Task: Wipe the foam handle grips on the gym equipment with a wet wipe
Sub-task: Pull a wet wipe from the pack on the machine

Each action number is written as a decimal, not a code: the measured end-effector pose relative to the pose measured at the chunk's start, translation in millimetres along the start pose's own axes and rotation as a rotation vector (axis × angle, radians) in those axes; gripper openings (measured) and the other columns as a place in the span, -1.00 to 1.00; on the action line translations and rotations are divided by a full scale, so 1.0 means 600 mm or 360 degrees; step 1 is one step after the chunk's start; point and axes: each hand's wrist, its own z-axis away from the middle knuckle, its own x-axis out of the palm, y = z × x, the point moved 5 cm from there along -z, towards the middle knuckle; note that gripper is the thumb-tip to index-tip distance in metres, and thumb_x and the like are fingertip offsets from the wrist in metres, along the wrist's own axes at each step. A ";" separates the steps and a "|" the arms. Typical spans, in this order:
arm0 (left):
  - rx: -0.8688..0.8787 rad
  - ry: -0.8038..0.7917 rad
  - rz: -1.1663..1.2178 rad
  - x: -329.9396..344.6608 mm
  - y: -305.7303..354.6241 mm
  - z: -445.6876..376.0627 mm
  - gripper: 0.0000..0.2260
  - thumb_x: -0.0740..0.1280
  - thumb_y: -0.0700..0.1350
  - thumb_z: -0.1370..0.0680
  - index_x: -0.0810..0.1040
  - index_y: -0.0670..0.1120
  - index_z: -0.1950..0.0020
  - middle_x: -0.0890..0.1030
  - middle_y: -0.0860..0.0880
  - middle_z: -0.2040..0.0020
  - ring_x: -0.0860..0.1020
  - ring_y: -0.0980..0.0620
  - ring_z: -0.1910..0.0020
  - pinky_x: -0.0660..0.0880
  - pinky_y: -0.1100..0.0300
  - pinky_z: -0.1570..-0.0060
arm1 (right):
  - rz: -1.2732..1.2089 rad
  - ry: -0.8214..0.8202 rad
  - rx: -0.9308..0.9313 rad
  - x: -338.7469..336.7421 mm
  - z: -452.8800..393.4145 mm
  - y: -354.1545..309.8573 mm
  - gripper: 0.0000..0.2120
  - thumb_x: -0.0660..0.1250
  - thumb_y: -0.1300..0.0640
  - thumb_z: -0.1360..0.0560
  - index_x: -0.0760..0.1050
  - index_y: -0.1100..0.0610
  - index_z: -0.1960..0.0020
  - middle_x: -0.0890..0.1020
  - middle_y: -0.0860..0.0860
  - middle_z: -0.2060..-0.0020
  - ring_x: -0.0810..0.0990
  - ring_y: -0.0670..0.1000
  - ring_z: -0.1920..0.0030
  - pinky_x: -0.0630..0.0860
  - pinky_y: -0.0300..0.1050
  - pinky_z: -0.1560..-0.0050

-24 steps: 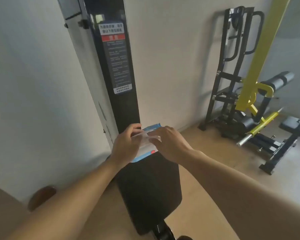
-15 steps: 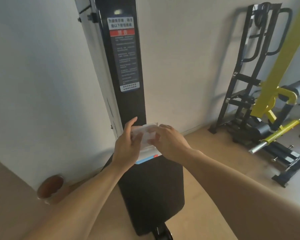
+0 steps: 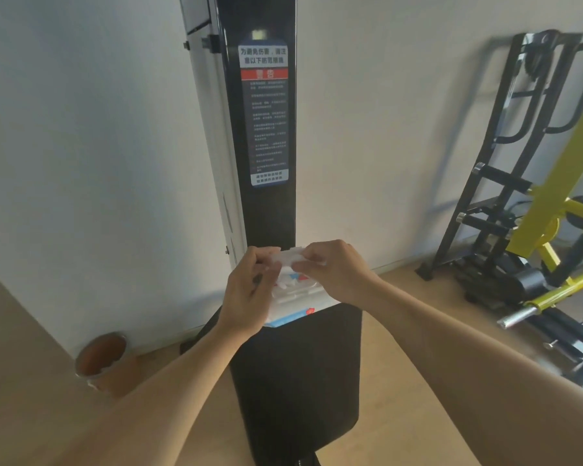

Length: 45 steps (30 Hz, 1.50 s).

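A white and blue wet-wipe pack (image 3: 295,302) lies on top of the black padded seat (image 3: 297,375) of a gym machine, its lid flipped up. Just above it my left hand (image 3: 249,290) and my right hand (image 3: 334,270) pinch a white wet wipe (image 3: 292,255) between them, one at each end. The wipe is folded and partly hidden by my fingers. Black foam handle grips (image 3: 505,178) show on a black rack at the right, out of reach of both hands.
A tall black column with a warning label (image 3: 265,116) rises behind the seat against the white wall. A brown bin (image 3: 103,359) stands on the floor at the left. A yellow and black weight bench machine (image 3: 552,230) fills the right side.
Both hands have lifted off the pack, drawing a wipe up out of it. The view has shifted so the column and rack sit further right.
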 end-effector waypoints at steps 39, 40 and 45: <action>0.0247 -0.0018 -0.0279 0.003 -0.007 0.000 -0.84 0.20 0.15 -0.57 0.45 0.10 0.05 0.59 0.09 -0.02 0.61 0.08 0.03 0.65 0.23 0.12 | -0.0676 0.0233 0.0354 -0.043 0.020 0.031 -0.90 0.51 0.20 -0.46 0.73 0.04 0.05 0.75 0.00 0.15 0.71 0.10 0.10 0.69 0.01 0.06; 0.0255 -0.0015 -0.0281 0.003 -0.006 0.001 -0.85 0.20 0.18 -0.56 0.42 0.13 0.09 0.57 0.10 0.00 0.60 0.09 0.04 0.63 0.28 0.15 | -0.0640 0.0301 0.0353 -0.045 0.021 0.034 -0.92 0.47 0.18 -0.49 0.73 0.05 0.06 0.74 -0.01 0.16 0.70 0.10 0.11 0.69 -0.02 0.08; 0.0269 -0.0016 -0.0315 0.007 -0.007 0.001 -0.84 0.27 0.15 -0.54 0.39 0.14 0.16 0.55 0.14 0.02 0.59 0.10 0.05 0.61 0.32 0.18 | -0.0499 0.0515 0.0359 -0.057 0.030 0.033 -0.71 0.29 -0.05 -0.60 0.62 0.15 0.05 0.67 0.02 0.21 0.66 0.12 0.22 0.68 0.06 0.10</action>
